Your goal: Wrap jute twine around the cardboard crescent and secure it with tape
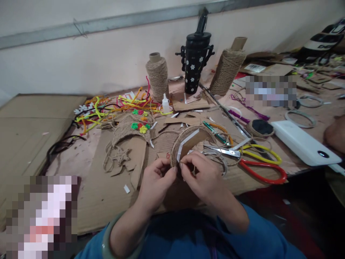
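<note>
Between my two hands, just above the cardboard-covered table, is a curved cardboard piece [198, 142] edged with jute twine and with white tape strips along its inner side. My left hand [157, 180] pinches its near twine-wrapped edge between thumb and fingers. Close beside it, my right hand [201, 174] is closed, fingertips pressed at the white tape; what lies exactly under them is hidden. Past my right hand lie scissors [250, 158] with one yellow and one red handle. A green cutter [215, 132] rests behind the curved piece.
Left of my hands lie a twine-covered crescent [130, 135] with felt flowers and a twine star [121, 156]. Behind stand twine spools [157, 77], a black tumbler [196, 64] and a small glue bottle [165, 105]. A white power bank [303, 142] sits right, near another person's hand [334, 135].
</note>
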The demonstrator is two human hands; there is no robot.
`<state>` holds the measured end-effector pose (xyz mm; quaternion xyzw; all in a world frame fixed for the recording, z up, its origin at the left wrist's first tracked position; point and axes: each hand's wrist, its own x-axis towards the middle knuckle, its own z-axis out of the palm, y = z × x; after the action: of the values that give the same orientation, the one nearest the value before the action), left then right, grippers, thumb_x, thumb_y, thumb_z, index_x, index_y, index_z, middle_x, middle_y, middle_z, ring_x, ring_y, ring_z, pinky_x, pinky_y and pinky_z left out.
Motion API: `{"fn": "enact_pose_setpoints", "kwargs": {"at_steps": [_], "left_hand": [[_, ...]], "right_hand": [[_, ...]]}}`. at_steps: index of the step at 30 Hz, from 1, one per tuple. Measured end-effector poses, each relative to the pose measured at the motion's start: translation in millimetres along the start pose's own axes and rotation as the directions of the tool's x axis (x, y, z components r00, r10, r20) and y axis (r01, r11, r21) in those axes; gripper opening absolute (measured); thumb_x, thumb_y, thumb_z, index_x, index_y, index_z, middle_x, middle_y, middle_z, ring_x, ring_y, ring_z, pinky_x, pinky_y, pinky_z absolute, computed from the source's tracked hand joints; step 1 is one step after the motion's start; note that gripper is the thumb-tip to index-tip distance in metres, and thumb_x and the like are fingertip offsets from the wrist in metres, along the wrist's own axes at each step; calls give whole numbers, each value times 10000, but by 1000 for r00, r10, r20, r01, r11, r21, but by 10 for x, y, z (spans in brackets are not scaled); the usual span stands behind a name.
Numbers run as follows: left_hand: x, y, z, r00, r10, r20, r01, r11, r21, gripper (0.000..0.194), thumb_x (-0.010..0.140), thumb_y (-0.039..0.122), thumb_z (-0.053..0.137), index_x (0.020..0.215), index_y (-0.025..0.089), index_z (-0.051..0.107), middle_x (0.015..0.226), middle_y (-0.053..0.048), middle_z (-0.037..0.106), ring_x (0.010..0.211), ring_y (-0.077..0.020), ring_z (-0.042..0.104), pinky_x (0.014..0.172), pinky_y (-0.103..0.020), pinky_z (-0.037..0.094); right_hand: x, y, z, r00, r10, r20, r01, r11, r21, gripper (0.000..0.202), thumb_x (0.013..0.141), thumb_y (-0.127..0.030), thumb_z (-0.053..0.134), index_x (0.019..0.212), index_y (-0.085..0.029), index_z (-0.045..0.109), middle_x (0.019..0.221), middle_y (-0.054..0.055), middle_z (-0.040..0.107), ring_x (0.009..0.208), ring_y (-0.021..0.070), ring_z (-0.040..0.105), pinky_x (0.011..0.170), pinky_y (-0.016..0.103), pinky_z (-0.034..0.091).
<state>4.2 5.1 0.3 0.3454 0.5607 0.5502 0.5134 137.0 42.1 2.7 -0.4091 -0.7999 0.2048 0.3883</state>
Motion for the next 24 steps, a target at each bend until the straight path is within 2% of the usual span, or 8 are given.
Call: {"fn": "enact_pose_setpoints", "kwargs": {"at_steps": [8, 14, 19, 24], "left_hand": [[-7, 7, 12, 998, -52, 19, 53, 995, -85, 78, 651, 187, 730, 685, 160, 665, 574, 34, 628, 547, -93, 579, 540, -186, 483], [-12, 11, 24, 996, -85, -13, 83, 992, -90, 134, 623, 219, 756, 673, 150, 653, 566, 26, 625, 525, -92, 555, 519, -191, 468], [-3, 24, 28, 998, -67, -3, 66, 995, -75, 104, 618, 189, 738, 669, 152, 655, 569, 26, 628, 542, -94, 555, 541, -191, 461], [11, 76, 45, 999, -37, -16, 36, 998, -53, 99, 583, 174, 732, 632, 146, 651, 547, 24, 626, 533, -97, 546, 551, -203, 450]], "right_hand": [[-2, 26, -27, 999, 7, -39, -4, 998, 57, 143, 797, -120, 501, 684, -188, 557, 639, 1, 578, 599, 122, 543, 563, 237, 424], [-16, 64, -32, 997, -20, -78, 28, 995, 93, 120, 825, -132, 512, 740, -193, 569, 682, 3, 592, 623, 119, 562, 568, 230, 440], [-29, 65, 5, 990, -96, -105, 99, 995, 18, 36, 821, -171, 553, 804, -188, 581, 737, 25, 608, 677, 144, 576, 602, 258, 460], [-11, 48, 45, 984, -136, -118, 129, 990, -58, 94, 808, -119, 534, 783, -190, 591, 727, 31, 618, 664, 144, 582, 617, 258, 478]]}}
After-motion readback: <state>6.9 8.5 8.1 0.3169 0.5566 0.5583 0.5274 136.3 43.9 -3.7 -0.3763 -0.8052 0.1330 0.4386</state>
